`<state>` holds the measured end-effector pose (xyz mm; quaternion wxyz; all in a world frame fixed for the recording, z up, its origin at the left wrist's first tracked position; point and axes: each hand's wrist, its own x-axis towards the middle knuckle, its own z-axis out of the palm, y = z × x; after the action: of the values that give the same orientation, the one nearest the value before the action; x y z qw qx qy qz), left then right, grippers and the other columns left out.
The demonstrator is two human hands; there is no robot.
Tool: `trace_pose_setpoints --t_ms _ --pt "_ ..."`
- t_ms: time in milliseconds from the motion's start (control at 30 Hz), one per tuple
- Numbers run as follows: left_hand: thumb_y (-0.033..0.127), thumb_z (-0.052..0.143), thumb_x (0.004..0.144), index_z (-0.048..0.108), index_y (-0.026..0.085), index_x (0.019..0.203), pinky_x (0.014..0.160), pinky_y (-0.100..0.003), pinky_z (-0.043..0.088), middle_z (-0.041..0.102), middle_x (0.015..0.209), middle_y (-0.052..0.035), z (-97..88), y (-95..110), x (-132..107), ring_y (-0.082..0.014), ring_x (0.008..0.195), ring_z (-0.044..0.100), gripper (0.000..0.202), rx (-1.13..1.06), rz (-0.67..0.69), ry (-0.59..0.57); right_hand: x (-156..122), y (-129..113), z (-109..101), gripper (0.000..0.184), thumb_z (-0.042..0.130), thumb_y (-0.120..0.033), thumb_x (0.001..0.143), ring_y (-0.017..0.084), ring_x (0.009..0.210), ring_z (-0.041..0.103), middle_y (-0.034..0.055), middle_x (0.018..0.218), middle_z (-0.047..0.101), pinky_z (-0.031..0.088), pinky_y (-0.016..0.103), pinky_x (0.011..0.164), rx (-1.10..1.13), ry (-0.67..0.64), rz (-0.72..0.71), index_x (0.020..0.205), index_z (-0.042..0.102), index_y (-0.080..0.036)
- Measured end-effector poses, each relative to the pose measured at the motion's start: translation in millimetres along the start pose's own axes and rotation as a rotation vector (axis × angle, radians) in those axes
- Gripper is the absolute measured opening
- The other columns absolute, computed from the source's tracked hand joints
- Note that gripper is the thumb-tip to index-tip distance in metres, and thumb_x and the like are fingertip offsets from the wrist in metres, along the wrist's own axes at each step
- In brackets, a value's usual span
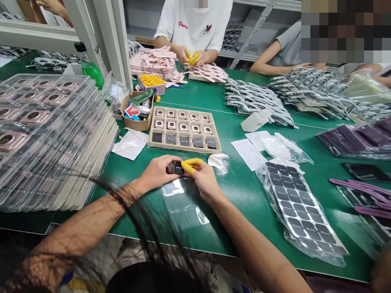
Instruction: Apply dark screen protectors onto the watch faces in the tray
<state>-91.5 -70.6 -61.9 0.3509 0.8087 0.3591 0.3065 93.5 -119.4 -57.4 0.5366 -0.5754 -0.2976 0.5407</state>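
Between my two hands is a small dark watch case (178, 168) with pale print on its face. My left hand (159, 173) grips it from the left, fingers curled round its edge. My right hand (200, 175), with yellow finger cots on thumb and forefinger, pinches its right side. Just beyond stands a beige tray (185, 151): pink watch cases (183, 127) lie in its two far rows, and dark-faced pieces (183, 141) fill the near row. Under my hands lies a clear plastic sheet (183, 203). A crumpled white and clear wrapper (219, 162) is beside my right hand.
Stacked clear trays (61, 138) rise high at left. A cardboard box (137, 122) of scraps and a green bottle (91, 71) stand behind. At right lie a sheet of dark square stickers (301, 203), papers (249, 152) and bagged straps (357, 136). A co-worker's gloved hands (194, 58) work opposite.
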Motion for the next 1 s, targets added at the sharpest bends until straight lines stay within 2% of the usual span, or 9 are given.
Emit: trace_pose_setpoints --t_ms 200,333,533,767,1000 --pt "0.019 0.081 0.082 0.076 0.021 0.122 0.084 -0.029 0.06 0.081 0.11 -0.0007 -2.7 5 -1 -0.0145 0.078 0.073 0.04 0.012 -0.046 -0.024 0 -1 1 0.057 0.108 -0.05 0.042 0.019 0.078 0.072 0.0012 0.08 0.077 0.064 0.033 0.073 0.003 0.002 0.003 0.079 0.077 -0.02" --pt "0.026 0.076 0.086 0.076 0.025 0.123 0.086 -0.028 0.059 0.081 0.114 0.0022 -4.9 10 -2 -0.015 0.083 0.074 0.037 0.036 -0.097 -0.049 -1 -2 2 0.057 0.108 -0.049 0.04 0.018 0.078 0.072 0.0014 0.08 0.077 0.064 0.032 0.073 0.007 0.007 0.004 0.077 0.077 -0.02" --pt "0.029 0.076 0.086 0.075 0.029 0.124 0.088 -0.029 0.06 0.08 0.118 0.0048 -4.2 10 -2 -0.0136 0.082 0.074 0.038 0.034 -0.123 -0.062 -1 -3 2 0.058 0.108 -0.049 0.037 0.017 0.077 0.071 0.0007 0.079 0.076 0.063 0.031 0.072 0.012 0.019 0.007 0.076 0.076 -0.02" --pt "0.023 0.078 0.085 0.075 0.019 0.124 0.086 -0.03 0.06 0.079 0.119 -0.0012 -4.4 9 -1 -0.0129 0.078 0.071 0.039 0.004 -0.069 -0.053 -2 -6 2 0.057 0.108 -0.05 0.037 0.017 0.077 0.069 0.0007 0.079 0.075 0.06 0.029 0.068 -0.002 0.017 0.003 0.074 0.077 -0.021" --pt "0.016 0.08 0.082 0.074 0.019 0.123 0.085 -0.029 0.06 0.079 0.116 -0.0008 -2.8 6 -2 -0.0136 0.077 0.072 0.041 -0.014 -0.059 -0.037 -3 -7 4 0.06 0.109 -0.052 0.034 0.016 0.077 0.068 -0.0004 0.077 0.074 0.06 0.028 0.068 -0.001 0.024 0.001 0.073 0.076 -0.021"
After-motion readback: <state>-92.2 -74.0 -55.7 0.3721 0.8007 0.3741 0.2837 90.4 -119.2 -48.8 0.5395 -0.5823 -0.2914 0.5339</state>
